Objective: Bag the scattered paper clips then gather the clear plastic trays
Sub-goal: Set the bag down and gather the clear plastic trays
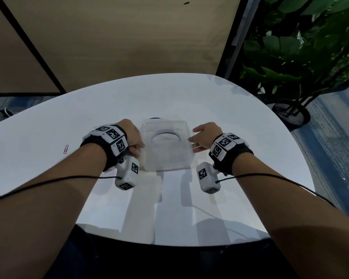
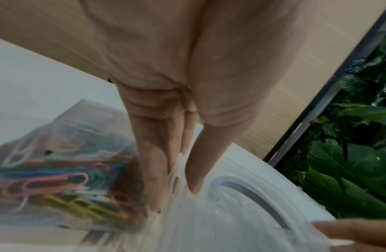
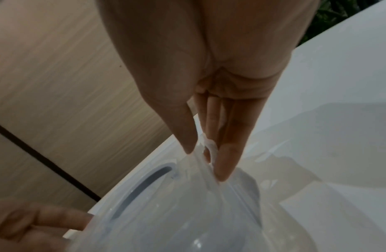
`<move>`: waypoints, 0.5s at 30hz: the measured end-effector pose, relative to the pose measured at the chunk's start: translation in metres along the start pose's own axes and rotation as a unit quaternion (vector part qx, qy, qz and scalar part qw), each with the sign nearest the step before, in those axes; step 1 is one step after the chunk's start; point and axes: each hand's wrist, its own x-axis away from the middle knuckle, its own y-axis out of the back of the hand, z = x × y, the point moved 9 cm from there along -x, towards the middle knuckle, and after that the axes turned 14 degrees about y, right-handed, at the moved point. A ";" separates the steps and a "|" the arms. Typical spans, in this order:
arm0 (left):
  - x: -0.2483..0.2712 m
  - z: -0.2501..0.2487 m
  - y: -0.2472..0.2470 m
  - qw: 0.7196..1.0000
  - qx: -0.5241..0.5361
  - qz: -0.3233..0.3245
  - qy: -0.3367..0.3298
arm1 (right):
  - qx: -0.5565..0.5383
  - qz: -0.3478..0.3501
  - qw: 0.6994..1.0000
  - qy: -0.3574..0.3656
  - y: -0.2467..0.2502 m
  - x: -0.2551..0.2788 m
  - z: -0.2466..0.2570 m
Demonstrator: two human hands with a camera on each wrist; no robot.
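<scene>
Above the white table (image 1: 48, 137), my left hand (image 1: 132, 136) and right hand (image 1: 207, 135) each pinch an opposite rim of the clear plastic tray (image 1: 166, 147), the bag of paper clips (image 2: 58, 179) just beside it.

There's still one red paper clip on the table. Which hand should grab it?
Probably the left hand. The red paper clip lies on its side of the clear plastic tray; the right hand would have to cross over.

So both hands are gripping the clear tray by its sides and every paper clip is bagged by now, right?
Not quite: one red paper clip lies loose on the table, as the head view shows. Both hands, left and right, do grip the clear tray.
</scene>
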 end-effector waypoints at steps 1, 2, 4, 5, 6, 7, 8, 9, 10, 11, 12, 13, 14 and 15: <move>-0.002 0.002 0.002 1.000 0.006 -0.008 0.011 | 0.006 -0.004 1.000 -0.005 0.001 0.000 0.000; -0.003 0.004 0.004 1.000 0.012 -0.009 0.018 | 0.014 -0.006 1.000 -0.006 0.001 -0.001 0.001; -0.003 0.009 0.005 0.999 0.037 0.005 0.033 | 0.032 -0.007 0.999 -0.004 0.001 -0.005 0.001; -0.005 0.012 0.005 0.998 0.039 0.012 0.040 | 0.050 0.005 0.999 -0.003 -0.001 -0.008 -0.001; -0.005 0.013 0.004 0.999 0.028 0.019 0.042 | 0.072 0.016 0.997 -0.003 -0.002 -0.011 -0.003; -0.004 0.012 0.004 0.999 0.020 0.020 0.039 | 0.093 0.025 0.995 0.001 -0.002 -0.011 -0.004; -0.002 0.010 0.005 0.999 0.008 0.010 0.030 | 0.109 0.026 0.994 0.003 -0.001 -0.014 -0.006; -0.001 0.007 0.007 1.000 -0.003 -0.012 0.018 | 0.120 0.014 0.993 0.004 0.001 -0.015 -0.005; 0.001 0.003 0.011 0.999 -0.023 -0.043 0.004 | 0.132 -0.001 0.991 0.005 0.003 -0.014 -0.001; 0.002 -0.001 0.014 0.996 -0.047 -0.075 -0.010 | 0.161 -0.009 0.987 0.009 0.004 -0.015 0.001; 0.003 -0.005 0.015 0.992 -0.071 -0.101 -0.027 | 0.192 -0.010 0.981 0.016 0.002 -0.013 0.006; 0.004 -0.008 0.015 0.987 -0.096 -0.121 -0.039 | 0.216 -0.009 0.976 0.027 0.000 -0.016 0.009; 0.006 -0.011 0.013 0.983 -0.120 -0.132 -0.050 | 0.223 -0.009 0.974 0.038 -0.003 -0.015 0.012; 0.007 -0.014 0.011 0.980 -0.136 -0.136 -0.053 | 0.226 -0.011 0.973 0.041 -0.005 -0.013 0.015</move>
